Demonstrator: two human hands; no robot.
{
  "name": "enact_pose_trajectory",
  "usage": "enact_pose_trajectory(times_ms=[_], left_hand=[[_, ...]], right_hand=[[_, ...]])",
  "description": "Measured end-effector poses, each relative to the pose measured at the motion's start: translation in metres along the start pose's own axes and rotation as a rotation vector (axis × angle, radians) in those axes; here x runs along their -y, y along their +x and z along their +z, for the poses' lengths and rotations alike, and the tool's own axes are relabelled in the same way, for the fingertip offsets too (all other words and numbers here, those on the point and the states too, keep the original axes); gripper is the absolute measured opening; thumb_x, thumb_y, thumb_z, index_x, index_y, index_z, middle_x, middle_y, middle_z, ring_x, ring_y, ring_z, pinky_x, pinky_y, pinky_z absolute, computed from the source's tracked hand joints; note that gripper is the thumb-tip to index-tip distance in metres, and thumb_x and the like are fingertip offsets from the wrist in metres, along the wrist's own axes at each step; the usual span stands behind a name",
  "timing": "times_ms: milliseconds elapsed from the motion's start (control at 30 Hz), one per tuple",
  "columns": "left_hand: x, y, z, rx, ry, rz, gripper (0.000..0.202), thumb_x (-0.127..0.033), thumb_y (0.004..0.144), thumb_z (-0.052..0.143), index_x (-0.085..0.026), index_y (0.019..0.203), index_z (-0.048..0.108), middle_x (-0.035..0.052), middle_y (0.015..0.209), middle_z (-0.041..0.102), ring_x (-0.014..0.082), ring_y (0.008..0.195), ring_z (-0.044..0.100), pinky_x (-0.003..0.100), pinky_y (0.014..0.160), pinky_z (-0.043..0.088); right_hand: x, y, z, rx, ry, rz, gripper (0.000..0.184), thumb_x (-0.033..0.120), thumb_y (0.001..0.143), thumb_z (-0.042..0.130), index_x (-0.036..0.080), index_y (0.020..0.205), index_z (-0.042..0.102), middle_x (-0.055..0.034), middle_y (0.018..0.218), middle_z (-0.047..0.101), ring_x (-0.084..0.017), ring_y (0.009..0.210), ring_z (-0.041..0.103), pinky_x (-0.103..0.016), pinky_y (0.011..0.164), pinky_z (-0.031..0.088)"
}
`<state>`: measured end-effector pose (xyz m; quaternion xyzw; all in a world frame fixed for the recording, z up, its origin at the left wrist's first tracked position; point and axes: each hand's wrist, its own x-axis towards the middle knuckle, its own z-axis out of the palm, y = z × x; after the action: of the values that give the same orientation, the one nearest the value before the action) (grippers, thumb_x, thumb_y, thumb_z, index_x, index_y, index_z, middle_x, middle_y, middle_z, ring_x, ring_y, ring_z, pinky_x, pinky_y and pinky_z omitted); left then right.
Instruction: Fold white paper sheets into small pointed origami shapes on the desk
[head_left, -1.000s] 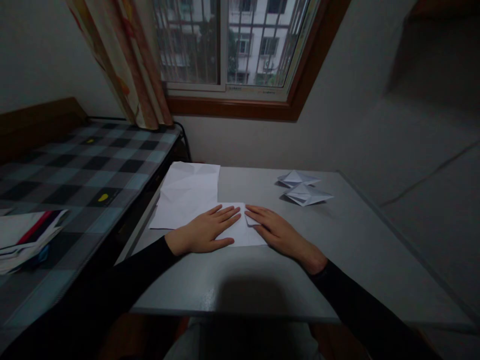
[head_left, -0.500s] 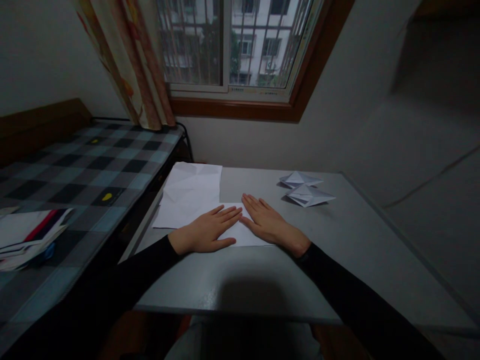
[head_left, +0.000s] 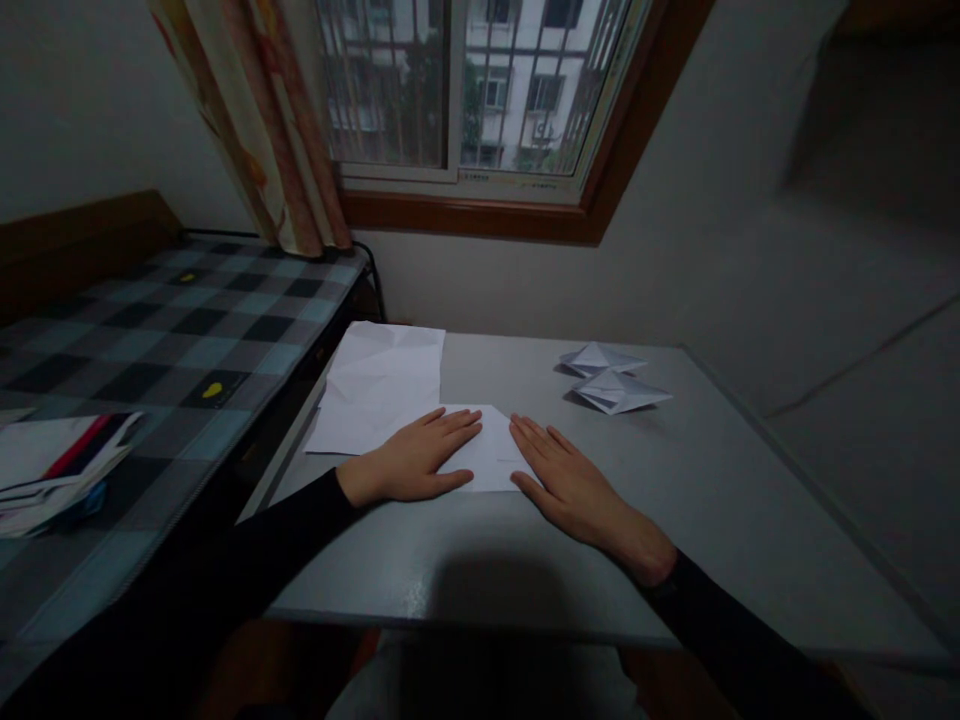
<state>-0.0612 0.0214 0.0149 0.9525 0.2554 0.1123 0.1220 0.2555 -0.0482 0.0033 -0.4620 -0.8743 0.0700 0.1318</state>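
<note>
A folded sheet of white paper (head_left: 491, 450) lies flat on the table between my hands, its upper right corner slanting down. My left hand (head_left: 416, 457) rests open over the left part of this sheet, fingers stretched to the right. On its right edge lies my right hand (head_left: 570, 480), open and flat, fingers pointing up and left. The palms hide both ends of the sheet. Behind my left hand, larger creased white sheets (head_left: 382, 385) lie at the table's left side.
Two folded paper shapes with pointed ends, one nearer (head_left: 619, 392) and one farther (head_left: 598, 358), sit at the back right of the grey table (head_left: 465, 580). A bed with a checked cover (head_left: 255, 330) stands to the left, a striped bundle (head_left: 67, 460) on it. A window (head_left: 480, 90) is ahead.
My right hand has slid right and slightly toward me, uncovering the sheet's slanted right corner. My left hand has stayed almost in place.
</note>
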Motion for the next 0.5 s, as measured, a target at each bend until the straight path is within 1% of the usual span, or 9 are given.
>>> enact_pose_trajectory(times_ms=[67,100,167,200,267,333,400,433,500], left_hand=[[0.001,0.002,0.0,-0.096,0.014,-0.108,0.072,-0.059,0.108,0.063,-0.017,0.165,0.049,0.0199,0.177,0.045,0.0361,0.165,0.044,0.057,0.137,0.034],[0.003,0.004,0.0,-0.155,0.021,-0.176,0.073,-0.058,0.105,0.067,-0.015,0.162,0.05,0.0223,0.174,0.049,0.0386,0.162,0.048,0.059,0.136,0.036],[0.006,0.006,0.0,-0.266,0.015,-0.306,0.081,-0.058,0.099,0.075,-0.012,0.16,0.049,0.0259,0.166,0.056,0.0429,0.154,0.056,0.063,0.13,0.043],[0.008,0.006,0.0,-0.308,-0.006,-0.352,0.085,-0.057,0.096,0.079,-0.012,0.16,0.048,0.0263,0.161,0.06,0.0439,0.149,0.06,0.063,0.126,0.047],[0.011,0.007,-0.001,-0.366,-0.069,-0.39,0.087,-0.051,0.092,0.083,-0.014,0.161,0.046,0.0242,0.156,0.064,0.0427,0.143,0.064,0.062,0.121,0.053],[0.011,0.008,-0.002,-0.398,-0.138,-0.357,0.081,-0.042,0.094,0.08,-0.017,0.162,0.044,0.0208,0.156,0.064,0.039,0.142,0.065,0.059,0.121,0.054],[0.008,0.007,-0.004,-0.403,-0.199,-0.283,0.072,-0.033,0.099,0.071,-0.021,0.164,0.043,0.0175,0.156,0.064,0.0342,0.142,0.065,0.056,0.121,0.054],[0.006,0.007,-0.003,-0.39,-0.226,-0.239,0.068,-0.029,0.102,0.066,-0.022,0.165,0.042,0.0159,0.155,0.065,0.0318,0.142,0.066,0.054,0.121,0.055],[0.001,0.007,0.0,-0.325,-0.26,-0.147,0.062,-0.023,0.107,0.056,-0.025,0.166,0.041,0.0133,0.154,0.067,0.0281,0.141,0.068,0.05,0.12,0.056]], right_hand=[[0.0,0.0,-0.001,0.002,-0.002,0.01,0.071,0.046,0.118,0.043,0.023,0.182,0.023,-0.0157,0.184,0.034,-0.034,0.171,0.034,-0.066,0.138,0.033],[0.0,0.001,-0.001,0.0,-0.001,0.015,0.069,0.043,0.118,0.042,0.022,0.182,0.024,-0.0155,0.184,0.035,-0.033,0.171,0.034,-0.066,0.138,0.033],[-0.001,0.002,0.0,-0.013,0.007,0.02,0.067,0.037,0.118,0.042,0.024,0.182,0.025,-0.014,0.184,0.035,-0.033,0.171,0.035,-0.066,0.138,0.033],[-0.001,0.003,0.001,-0.02,0.012,0.02,0.067,0.035,0.118,0.042,0.025,0.182,0.025,-0.0131,0.184,0.035,-0.032,0.17,0.035,-0.066,0.138,0.033],[-0.002,0.003,0.001,-0.031,0.018,0.019,0.068,0.034,0.117,0.043,0.027,0.182,0.024,-0.0119,0.184,0.035,-0.032,0.17,0.036,-0.066,0.138,0.033],[-0.002,0.003,0.002,-0.03,0.013,0.02,0.068,0.033,0.117,0.042,0.027,0.182,0.023,-0.0123,0.183,0.035,-0.032,0.17,0.036,-0.066,0.138,0.033],[-0.001,0.003,0.002,-0.026,0.004,0.02,0.068,0.033,0.117,0.042,0.025,0.182,0.024,-0.0131,0.183,0.035,-0.032,0.17,0.036,-0.066,0.138,0.033],[-0.001,0.003,0.002,-0.026,0.003,0.019,0.068,0.032,0.117,0.042,0.025,0.182,0.024,-0.0132,0.183,0.035,-0.032,0.17,0.035,-0.066,0.138,0.033],[0.0,0.003,0.002,-0.03,0.007,0.018,0.069,0.032,0.117,0.043,0.026,0.182,0.023,-0.0127,0.183,0.035,-0.032,0.17,0.036,-0.066,0.138,0.034]])
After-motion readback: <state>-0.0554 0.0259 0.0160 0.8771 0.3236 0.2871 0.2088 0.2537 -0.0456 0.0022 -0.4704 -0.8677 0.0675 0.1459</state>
